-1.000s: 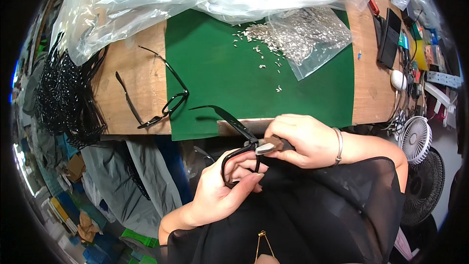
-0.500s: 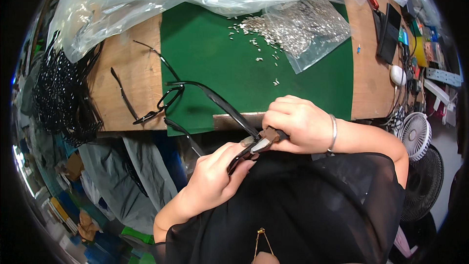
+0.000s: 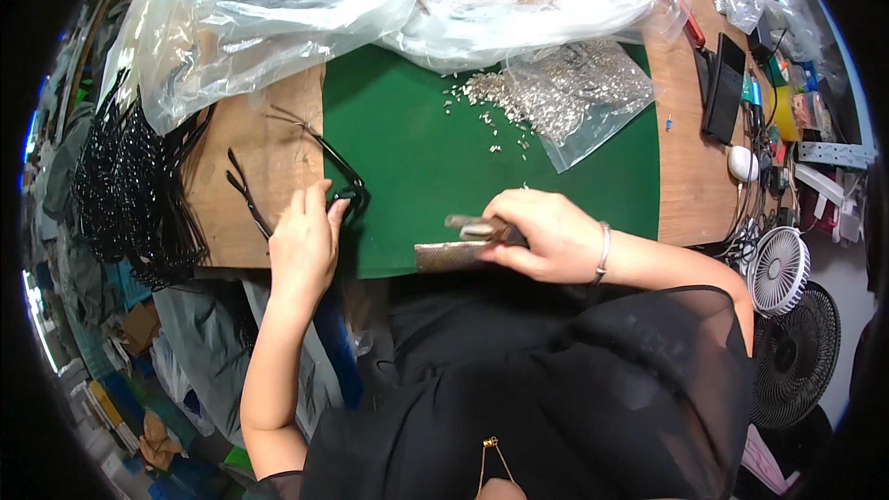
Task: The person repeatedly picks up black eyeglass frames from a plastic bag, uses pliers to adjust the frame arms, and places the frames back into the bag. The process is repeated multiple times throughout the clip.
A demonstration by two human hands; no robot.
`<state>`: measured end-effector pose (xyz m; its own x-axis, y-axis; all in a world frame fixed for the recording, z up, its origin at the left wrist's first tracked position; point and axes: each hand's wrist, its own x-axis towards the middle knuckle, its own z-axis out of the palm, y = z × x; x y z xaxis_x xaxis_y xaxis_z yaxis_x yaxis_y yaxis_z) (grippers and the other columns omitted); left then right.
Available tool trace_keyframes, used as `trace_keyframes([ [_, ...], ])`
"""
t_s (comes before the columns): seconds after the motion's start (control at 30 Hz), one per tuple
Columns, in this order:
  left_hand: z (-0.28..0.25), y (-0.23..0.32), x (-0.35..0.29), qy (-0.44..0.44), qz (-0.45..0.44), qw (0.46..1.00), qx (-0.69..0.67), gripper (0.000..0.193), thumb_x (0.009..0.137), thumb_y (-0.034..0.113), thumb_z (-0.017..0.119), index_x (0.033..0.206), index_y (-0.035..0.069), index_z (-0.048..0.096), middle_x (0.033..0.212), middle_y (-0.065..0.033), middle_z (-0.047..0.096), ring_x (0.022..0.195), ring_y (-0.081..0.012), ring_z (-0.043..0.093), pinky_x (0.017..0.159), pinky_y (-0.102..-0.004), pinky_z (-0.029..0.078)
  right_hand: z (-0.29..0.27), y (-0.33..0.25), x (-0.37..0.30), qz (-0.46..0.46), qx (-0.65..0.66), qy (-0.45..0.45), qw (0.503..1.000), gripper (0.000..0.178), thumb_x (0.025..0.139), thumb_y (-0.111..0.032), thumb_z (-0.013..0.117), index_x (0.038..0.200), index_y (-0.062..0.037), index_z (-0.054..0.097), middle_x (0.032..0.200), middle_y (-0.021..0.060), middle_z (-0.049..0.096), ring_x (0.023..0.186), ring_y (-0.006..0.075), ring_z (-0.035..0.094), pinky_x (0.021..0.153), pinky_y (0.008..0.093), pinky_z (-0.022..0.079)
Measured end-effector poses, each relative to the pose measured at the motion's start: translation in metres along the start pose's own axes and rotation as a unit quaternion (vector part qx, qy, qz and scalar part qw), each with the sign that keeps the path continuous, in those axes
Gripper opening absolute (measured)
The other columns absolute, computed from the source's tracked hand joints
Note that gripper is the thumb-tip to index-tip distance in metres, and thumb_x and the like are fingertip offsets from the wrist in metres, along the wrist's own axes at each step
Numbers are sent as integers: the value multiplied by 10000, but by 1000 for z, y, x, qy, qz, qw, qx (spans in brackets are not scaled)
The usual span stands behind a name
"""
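Observation:
My left hand is over the left edge of a green mat, its fingers bent around a black eyeglass frame. The hand covers most of that frame, and black temples of glasses stick out beside it on the wood. Near the mat's front edge, my right hand grips a pair of pliers whose metal jaws point left. Just under the pliers lies a flat, textured metal strip along the mat's edge.
A clear bag spills small silvery pieces onto the mat. Plastic sheeting spans the back. Bundled black glasses frames hang over the table's left side. A phone, cables and a white fan are on the right.
My left hand has moved left and away from me with the glasses, off the pliers, to the other frames. My right hand has shifted slightly left, still gripping the pliers.

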<state>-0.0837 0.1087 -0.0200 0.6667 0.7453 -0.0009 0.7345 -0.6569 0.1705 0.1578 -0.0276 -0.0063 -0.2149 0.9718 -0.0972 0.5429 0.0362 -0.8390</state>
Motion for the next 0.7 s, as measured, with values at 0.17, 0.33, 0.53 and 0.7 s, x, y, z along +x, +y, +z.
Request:
trace_keyframes([
  [0.17, 9, -10, 0, -14, 24, 999, -45, 391, 763, 225, 639, 1059, 25, 479, 903, -141, 553, 728, -296, 577, 636, -364, 469, -12, 3, -14, 23, 10, 4, 1000, 239, 750, -226, 637, 815, -34, 510, 744, 127, 540, 723, 295, 544, 630, 367, 431],
  [0.33, -21, 41, 106, 215, 106, 957, -161, 198, 808, 173, 594, 907, 10, 539, 730, -121, 583, 635, -246, 577, 576, -304, 450, -8, 1, -13, 25, 12, 27, 999, 222, 744, -202, 636, 825, -33, 518, 748, 127, 539, 733, 296, 544, 648, 368, 439],
  [0.53, 14, 52, 265, 179, -69, 982, -2, 301, 776, 333, 536, 866, 53, 597, 791, -164, 621, 785, -354, 599, 675, -426, 477, -11, 12, -19, 18, -59, 10, 998, 191, 728, -178, 628, 821, -53, 519, 765, 115, 536, 744, 289, 542, 674, 361, 434],
  [0.7, -4, 46, 252, 214, 15, 950, -226, 313, 812, 285, 454, 900, 30, 613, 872, -142, 637, 867, -302, 605, 786, -385, 462, -6, 25, -37, 81, -181, 71, 978, 271, 719, -165, 621, 937, -38, 520, 894, 107, 507, 762, 280, 537, 685, 365, 423],
])
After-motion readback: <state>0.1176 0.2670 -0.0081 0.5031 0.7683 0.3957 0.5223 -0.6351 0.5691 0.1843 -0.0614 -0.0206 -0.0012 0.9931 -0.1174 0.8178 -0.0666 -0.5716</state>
